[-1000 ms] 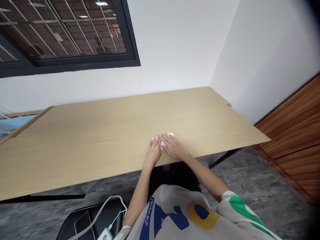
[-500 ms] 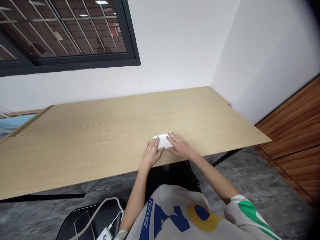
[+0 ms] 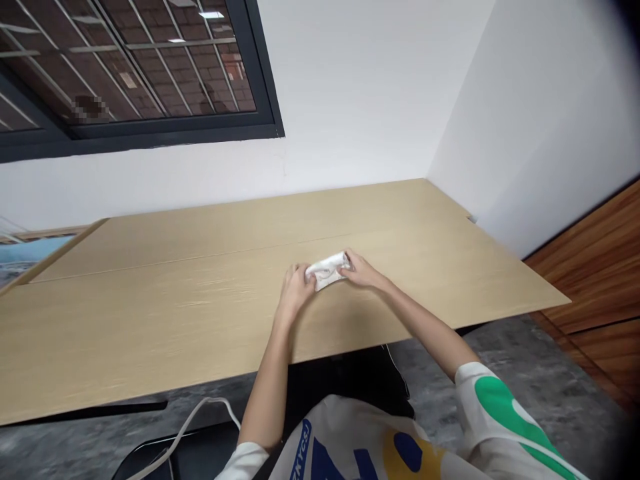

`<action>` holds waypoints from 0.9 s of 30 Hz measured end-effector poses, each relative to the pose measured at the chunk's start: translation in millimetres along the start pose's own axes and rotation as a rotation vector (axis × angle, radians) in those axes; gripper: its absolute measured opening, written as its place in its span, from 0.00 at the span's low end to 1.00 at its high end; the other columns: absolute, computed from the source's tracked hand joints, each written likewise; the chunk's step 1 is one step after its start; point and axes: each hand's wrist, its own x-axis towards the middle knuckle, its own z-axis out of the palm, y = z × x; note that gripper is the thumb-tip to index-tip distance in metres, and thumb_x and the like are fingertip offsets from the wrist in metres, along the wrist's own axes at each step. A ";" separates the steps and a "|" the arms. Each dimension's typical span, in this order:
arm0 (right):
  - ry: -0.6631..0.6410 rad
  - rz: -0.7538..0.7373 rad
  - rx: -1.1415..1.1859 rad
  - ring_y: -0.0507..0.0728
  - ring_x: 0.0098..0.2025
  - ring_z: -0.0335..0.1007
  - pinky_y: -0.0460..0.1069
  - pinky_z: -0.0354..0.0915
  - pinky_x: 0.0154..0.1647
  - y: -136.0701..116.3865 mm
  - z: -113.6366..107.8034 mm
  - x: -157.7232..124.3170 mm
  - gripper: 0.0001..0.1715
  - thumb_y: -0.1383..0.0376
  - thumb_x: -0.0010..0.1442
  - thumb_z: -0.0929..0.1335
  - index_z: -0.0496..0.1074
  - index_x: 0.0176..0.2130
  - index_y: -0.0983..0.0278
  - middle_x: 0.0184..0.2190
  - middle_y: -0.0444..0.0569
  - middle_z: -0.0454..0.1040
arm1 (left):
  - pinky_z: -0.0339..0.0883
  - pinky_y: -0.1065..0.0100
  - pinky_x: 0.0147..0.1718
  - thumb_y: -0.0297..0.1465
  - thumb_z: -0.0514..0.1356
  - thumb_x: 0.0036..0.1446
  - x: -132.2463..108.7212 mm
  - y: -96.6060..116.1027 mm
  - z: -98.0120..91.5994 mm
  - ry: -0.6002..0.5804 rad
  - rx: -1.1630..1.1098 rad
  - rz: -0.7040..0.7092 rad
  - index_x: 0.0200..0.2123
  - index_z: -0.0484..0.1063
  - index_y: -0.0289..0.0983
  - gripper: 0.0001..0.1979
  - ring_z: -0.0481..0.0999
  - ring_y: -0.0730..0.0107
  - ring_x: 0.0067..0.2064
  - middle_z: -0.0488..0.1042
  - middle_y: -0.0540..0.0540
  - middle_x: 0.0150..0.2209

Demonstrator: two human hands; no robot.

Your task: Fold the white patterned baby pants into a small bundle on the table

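Observation:
A small white folded cloth (image 3: 329, 270) with a faint print spans the gap between my two hands over the wooden table. It could also be a soft packet; the kind is hard to make out. My left hand (image 3: 296, 288) pinches its left end, thumb on the near face and fingers behind. At the right end, my right hand (image 3: 361, 269) grips it the same way. The cloth is bent and tilted, its right end higher in view. Whether its lower edge touches the table, I cannot tell.
The pale wooden table (image 3: 200, 293) runs along a white wall under a barred window (image 3: 150, 67). A black chair (image 3: 200, 448) with a white cable (image 3: 193, 417) stands at lower left. Wooden cabinet panels (image 3: 600, 287) are at the right, and blue fabric (image 3: 35, 250) at far left.
The cloth lay flat under both hands near the table's front edge. Now both hands hold it by its ends, farther from the edge, bent and tilted. The camera view has shifted slightly.

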 end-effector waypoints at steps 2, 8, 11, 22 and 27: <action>0.078 0.066 0.116 0.60 0.51 0.74 0.54 0.70 0.53 11.0 2.6 39.0 0.25 0.62 0.60 0.68 0.65 0.56 0.62 0.51 0.51 0.76 | 0.72 0.59 0.51 0.30 0.61 0.59 28.3 -5.0 4.0 0.055 -0.084 -0.121 0.50 0.71 0.38 0.15 0.79 0.58 0.48 0.79 0.42 0.44; 0.229 0.275 0.192 0.60 0.47 0.76 0.55 0.72 0.49 39.9 26.1 142.9 0.32 0.62 0.57 0.72 0.60 0.57 0.61 0.48 0.52 0.77 | 0.73 0.61 0.44 0.31 0.57 0.64 80.8 -30.5 34.7 0.178 -0.069 -0.297 0.60 0.59 0.32 0.22 0.81 0.59 0.43 0.79 0.37 0.45; 0.213 0.318 0.093 0.59 0.45 0.76 0.55 0.72 0.48 50.3 41.6 172.8 0.30 0.61 0.56 0.74 0.63 0.54 0.62 0.47 0.52 0.77 | 0.70 0.55 0.52 0.32 0.54 0.67 84.4 -38.9 48.0 0.234 -0.009 -0.311 0.58 0.61 0.31 0.20 0.78 0.53 0.52 0.77 0.31 0.51; 0.017 -0.092 -0.123 0.62 0.71 0.56 0.59 0.49 0.74 28.5 67.6 199.3 0.21 0.61 0.69 0.66 0.73 0.58 0.64 0.67 0.58 0.66 | 0.55 0.37 0.65 0.45 0.53 0.69 64.0 -39.6 78.1 0.045 0.320 -0.026 0.67 0.65 0.35 0.29 0.55 0.35 0.72 0.57 0.28 0.71; -0.413 -0.487 -0.133 0.60 0.72 0.56 0.58 0.48 0.75 6.2 91.7 167.1 0.22 0.56 0.75 0.62 0.77 0.58 0.61 0.65 0.51 0.71 | 0.46 0.37 0.70 0.41 0.62 0.62 63.9 -40.2 78.6 0.015 0.308 -0.072 0.68 0.64 0.33 0.35 0.50 0.34 0.74 0.59 0.29 0.71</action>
